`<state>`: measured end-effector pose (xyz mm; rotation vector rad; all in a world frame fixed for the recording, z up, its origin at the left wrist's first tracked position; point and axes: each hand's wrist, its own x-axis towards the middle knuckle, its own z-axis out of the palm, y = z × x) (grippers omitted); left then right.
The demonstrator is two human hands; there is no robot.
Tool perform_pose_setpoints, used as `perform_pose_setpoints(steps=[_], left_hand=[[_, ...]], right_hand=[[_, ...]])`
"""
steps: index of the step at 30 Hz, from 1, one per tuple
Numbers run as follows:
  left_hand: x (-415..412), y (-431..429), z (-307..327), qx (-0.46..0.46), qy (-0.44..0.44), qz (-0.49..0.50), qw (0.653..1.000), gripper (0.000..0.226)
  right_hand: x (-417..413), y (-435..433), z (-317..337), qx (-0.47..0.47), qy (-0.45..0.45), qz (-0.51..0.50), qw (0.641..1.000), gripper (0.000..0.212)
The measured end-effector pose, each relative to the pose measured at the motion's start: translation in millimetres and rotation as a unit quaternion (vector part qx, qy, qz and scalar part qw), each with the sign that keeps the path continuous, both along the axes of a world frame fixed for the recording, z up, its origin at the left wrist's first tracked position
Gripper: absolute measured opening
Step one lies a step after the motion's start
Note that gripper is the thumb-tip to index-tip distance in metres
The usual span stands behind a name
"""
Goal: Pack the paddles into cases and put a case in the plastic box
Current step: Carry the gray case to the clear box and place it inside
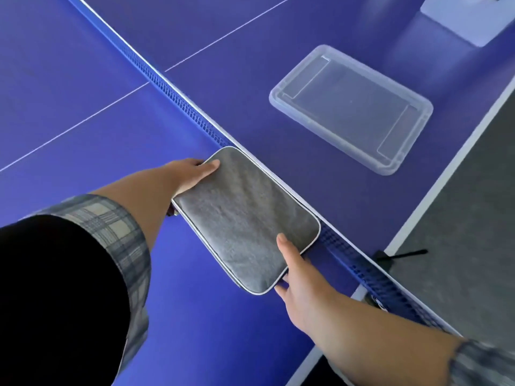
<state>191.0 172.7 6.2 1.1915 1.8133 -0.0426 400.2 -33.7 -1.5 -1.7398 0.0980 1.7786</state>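
A grey rectangular paddle case (245, 218) with a white piped edge is held above the blue table, right beside the net. My left hand (192, 174) grips its far left corner, thumb on top. My right hand (295, 271) grips its near right corner, thumb on top and fingers underneath. The case looks zipped closed, and no paddle shows. A clear plastic box (351, 107), with nothing in it, sits on the far side of the net to the right.
The blue net (178, 101) runs diagonally across the table tennis table (83, 79). A net clamp (384, 259) sits at the table's right edge, with grey floor (459, 246) beyond. A pale lid-like object (471, 20) lies at the top right.
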Motion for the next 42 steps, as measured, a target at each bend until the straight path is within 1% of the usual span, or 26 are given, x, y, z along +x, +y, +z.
perform_pose_setpoints(steps=[2,4,7,11,14,16,19,20,22,24,26,29,32,35,39,42], left_hand=[[-4.4,-0.7,-3.8,-0.058,-0.041,0.032,0.997,0.08],[-10.6,-12.5,-5.1,-0.097,-0.07,0.085,0.989,0.089],[-23.2,-45.3,-4.7,-0.109,-0.109,0.146,0.977,0.081],[-54.5,-102.6,6.5,-0.083,-0.164,0.212,0.96,0.065],[-78.6,-142.4,27.4,-0.05,-0.205,0.263,0.941,0.058],[-90.0,-160.8,46.6,-0.022,-0.233,0.276,0.932,0.056],[-94.4,-177.1,81.9,0.024,-0.272,0.257,0.927,0.068],[-91.6,-179.8,94.5,0.039,-0.28,0.249,0.926,0.073],[-79.4,-180.9,119.2,0.07,-0.29,0.234,0.925,0.076],[-61.1,-180.6,141.3,0.098,-0.285,0.231,0.925,0.075],[-38.1,-180.5,159.1,0.118,-0.283,0.231,0.923,0.068],[4.5,-184.1,181.6,0.128,-0.282,0.223,0.924,0.056],[60.2,-191.8,199.9,0.135,-0.291,0.199,0.926,0.053],[135.8,-203.9,213.1,0.137,-0.306,0.168,0.927,0.051],[256.3,-225.2,223.0,0.129,-0.316,0.133,0.93,0.048],[343.4,-240.7,225.2,0.127,-0.319,0.114,0.932,0.05]], right_hand=[[5.5,-2.1,-3.6,0.006,0.01,-0.021,1.0,0.086],[11.5,-6.4,-5.4,0.014,0.012,-0.031,0.999,0.081],[16.3,-15.6,-3.2,0.043,0.013,-0.005,0.999,0.08],[17.2,-15.0,15.4,0.089,0.022,0.041,0.995,0.078],[10.3,-8.7,39.9,0.128,0.012,0.09,0.988,0.078],[5.6,-5.7,59.2,0.162,0.002,0.115,0.98,0.073],[8.6,0.4,89.3,0.213,0.007,0.137,0.967,0.06],[13.3,2.9,99.4,0.222,0.009,0.137,0.965,0.058],[26.7,6.4,118.7,0.237,-0.003,0.132,0.962,0.062],[42.3,7.3,137.5,0.243,-0.028,0.123,0.962,0.07],[61.7,4.5,155.0,0.248,-0.047,0.112,0.961,0.077],[99.7,-7.3,179.6,0.263,-0.059,0.093,0.958,0.079],[153.3,-26.2,200.1,0.277,-0.073,0.068,0.956,0.077],[226.1,-51.0,216.4,0.279,-0.095,0.034,0.955,0.084],[340.4,-97.2,231.1,0.285,-0.095,-0.012,0.954,0.077],[422.2,-129.4,238.4,0.286,-0.117,-0.031,0.951,0.078]])
